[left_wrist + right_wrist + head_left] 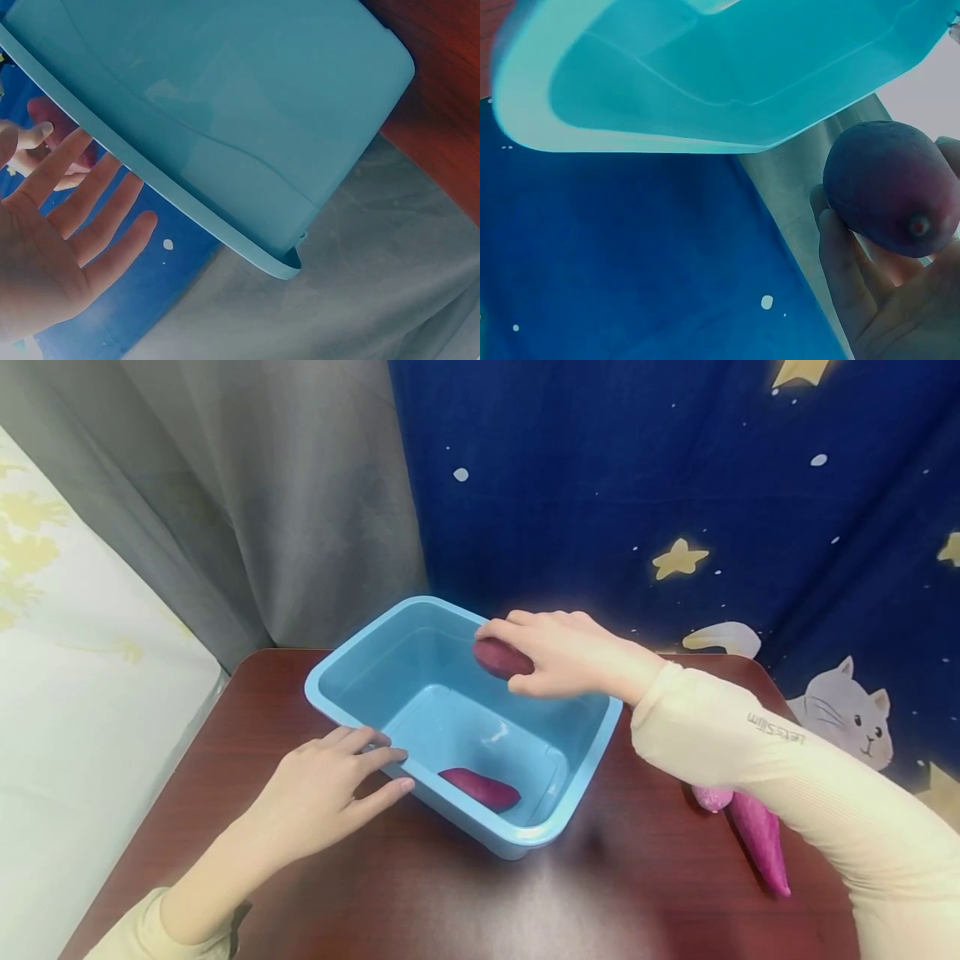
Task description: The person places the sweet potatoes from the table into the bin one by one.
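A light blue plastic basin [427,714] stands on the table, its long side slanting toward me. My right hand [566,653] holds a purple sweet potato [501,658] over the basin's far right part, fingers and thumb around it. In the right wrist view, the sweet potato [892,187] shows a rounded end with a small stub. Another purple sweet potato [482,789] lies on the basin floor along the near wall. My left hand [330,789] rests its fingertips at the near left rim; in the left wrist view its fingers [112,217] are spread and fairly straight, and the palm is bare.
Under my right forearm, on the table's right side, lie a long magenta root [761,843] and a pink speckled piece [711,797], partly covered by the sleeve. A grey curtain [322,502] and a blue star-patterned curtain [555,510] hang behind the brown table [420,902].
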Available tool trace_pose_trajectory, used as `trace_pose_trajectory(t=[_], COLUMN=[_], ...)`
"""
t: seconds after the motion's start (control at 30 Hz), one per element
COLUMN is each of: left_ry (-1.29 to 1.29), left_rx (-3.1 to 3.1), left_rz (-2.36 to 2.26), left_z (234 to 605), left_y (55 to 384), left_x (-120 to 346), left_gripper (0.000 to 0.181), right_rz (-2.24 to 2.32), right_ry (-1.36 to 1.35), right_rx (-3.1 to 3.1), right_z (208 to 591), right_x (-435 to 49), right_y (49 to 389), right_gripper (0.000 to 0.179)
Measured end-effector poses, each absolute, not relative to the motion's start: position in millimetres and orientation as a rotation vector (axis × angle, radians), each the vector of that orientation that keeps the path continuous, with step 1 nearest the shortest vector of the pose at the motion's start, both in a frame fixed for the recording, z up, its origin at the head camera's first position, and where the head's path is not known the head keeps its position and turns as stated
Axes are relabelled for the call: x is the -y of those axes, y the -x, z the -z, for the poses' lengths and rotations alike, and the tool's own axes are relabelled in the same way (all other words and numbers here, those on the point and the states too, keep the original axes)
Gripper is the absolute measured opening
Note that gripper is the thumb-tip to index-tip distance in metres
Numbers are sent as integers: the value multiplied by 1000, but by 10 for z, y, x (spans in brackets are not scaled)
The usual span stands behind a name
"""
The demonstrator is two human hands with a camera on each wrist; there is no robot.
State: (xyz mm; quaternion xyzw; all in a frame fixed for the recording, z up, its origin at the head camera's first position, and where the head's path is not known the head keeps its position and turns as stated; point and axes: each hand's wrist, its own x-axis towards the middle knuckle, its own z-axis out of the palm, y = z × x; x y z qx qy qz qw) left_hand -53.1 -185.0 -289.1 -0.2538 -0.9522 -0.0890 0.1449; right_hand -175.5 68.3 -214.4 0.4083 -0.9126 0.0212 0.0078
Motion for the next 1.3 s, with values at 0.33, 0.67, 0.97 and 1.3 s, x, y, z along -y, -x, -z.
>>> trace_pose_trajectory(t=[0.33, 0.67, 0.97, 1.3], left_ry=[744, 734, 730, 732], left_rx=[2731, 2743, 2752, 2754], left_rz=[240, 240, 239, 232], left_z=[2899, 2896, 2887, 2879], left_y=[532, 523, 516, 529], left_x=[1845, 1838, 1835, 1835], left_gripper=[34, 33, 33, 33], right_rz=[-37, -22, 16, 131], right_ry=[-1315, -1371, -1416, -1416], right_rx=[2867, 2884, 2910, 2947], right_z=[2117, 2135, 2180, 2339], right_x=[-471, -274, -63, 155], right_y=[1808, 1872, 1965, 2041], right_gripper=[54, 52, 51, 54])
